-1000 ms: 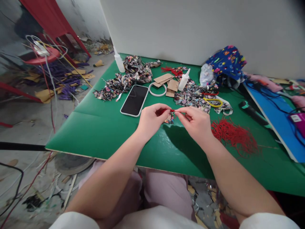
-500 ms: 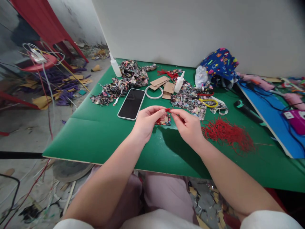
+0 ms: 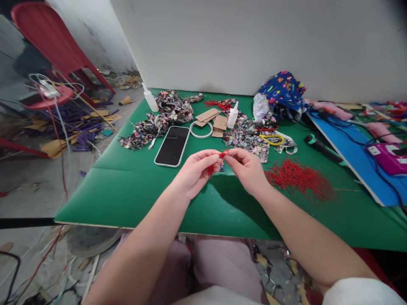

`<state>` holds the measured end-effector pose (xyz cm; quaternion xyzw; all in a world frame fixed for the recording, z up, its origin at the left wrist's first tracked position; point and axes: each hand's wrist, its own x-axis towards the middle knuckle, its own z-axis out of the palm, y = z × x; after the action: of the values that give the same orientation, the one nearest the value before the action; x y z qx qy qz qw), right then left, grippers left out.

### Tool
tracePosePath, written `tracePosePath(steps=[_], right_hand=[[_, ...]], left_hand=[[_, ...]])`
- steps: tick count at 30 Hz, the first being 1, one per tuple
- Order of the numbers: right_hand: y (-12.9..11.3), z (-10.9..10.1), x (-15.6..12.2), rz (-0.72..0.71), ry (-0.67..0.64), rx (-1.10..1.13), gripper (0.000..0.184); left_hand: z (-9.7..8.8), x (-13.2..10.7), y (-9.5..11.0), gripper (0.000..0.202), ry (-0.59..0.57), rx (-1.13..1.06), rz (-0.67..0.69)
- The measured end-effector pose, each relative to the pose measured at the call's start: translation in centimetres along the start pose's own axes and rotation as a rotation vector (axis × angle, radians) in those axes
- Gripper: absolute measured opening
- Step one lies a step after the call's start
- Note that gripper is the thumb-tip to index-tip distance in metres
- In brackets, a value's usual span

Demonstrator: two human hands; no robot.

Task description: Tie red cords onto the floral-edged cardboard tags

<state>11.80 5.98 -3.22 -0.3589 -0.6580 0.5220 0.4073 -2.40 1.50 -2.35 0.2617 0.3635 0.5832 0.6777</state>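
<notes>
My left hand (image 3: 194, 171) and my right hand (image 3: 246, 168) meet above the green table (image 3: 127, 186), fingertips pinched together on a short piece of red cord (image 3: 221, 155). A loose end of the cord hangs down by my left fingers. Just behind the hands lies a small patterned fabric piece (image 3: 221, 167), mostly hidden. A heap of red cords (image 3: 297, 178) lies to the right of my right hand. A black phone (image 3: 172, 145) lies face up just beyond my left hand.
Patterned fabric scraps (image 3: 152, 123), a white ring (image 3: 201, 129), cardboard pieces (image 3: 213, 118), two white glue bottles (image 3: 232, 115), scissors (image 3: 270, 136) and a blue printed cloth (image 3: 282, 91) lie at the back. A blue board (image 3: 352, 156) with cables sits right. A red chair (image 3: 54, 42) stands left.
Both hands stay pinched on the red cord and have shifted slightly left and lower in view as the camera tilted; the cord's end now hangs by the left fingers.
</notes>
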Motion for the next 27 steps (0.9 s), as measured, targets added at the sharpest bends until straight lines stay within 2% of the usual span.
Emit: tracePosePath(steps=[5, 10, 14, 17, 21, 24, 27], right_hand=[[-0.4, -0.7, 0.1, 0.045, -0.095, 0.14, 0.023], [-1.6, -1.9, 0.1, 0.048, -0.284, 0.1, 0.019], [-1.8, -2.6, 0.1, 0.033, -0.388, -0.067, 0.013], [-1.7, -2.6, 0.1, -0.015, -0.415, -0.267, 0.014], [-1.7, -2.2, 0.0, -0.152, -0.347, -0.508, 0.013], [-1.6, -1.9, 0.0, -0.189, -0.287, -0.579, 0.013], [-1.4, -1.6, -0.1, -0.158, -0.231, -0.561, 0.015]], left_hand=[[-0.3, -0.8, 0.8, 0.012, -0.104, 0.213, -0.008], [-0.6, -1.9, 2.9, 0.009, -0.308, 0.714, 0.103], [-0.5, -2.5, 3.9, 0.013, -0.365, 1.146, 0.273], [-0.2, -2.5, 3.7, 0.018, -0.336, 1.393, 0.341], [0.1, -2.0, 2.6, 0.022, -0.235, 1.588, 0.412], [0.1, -1.6, 1.7, 0.02, -0.11, 1.688, 0.457], [0.1, -1.2, 0.8, 0.018, 0.001, 1.728, 0.524]])
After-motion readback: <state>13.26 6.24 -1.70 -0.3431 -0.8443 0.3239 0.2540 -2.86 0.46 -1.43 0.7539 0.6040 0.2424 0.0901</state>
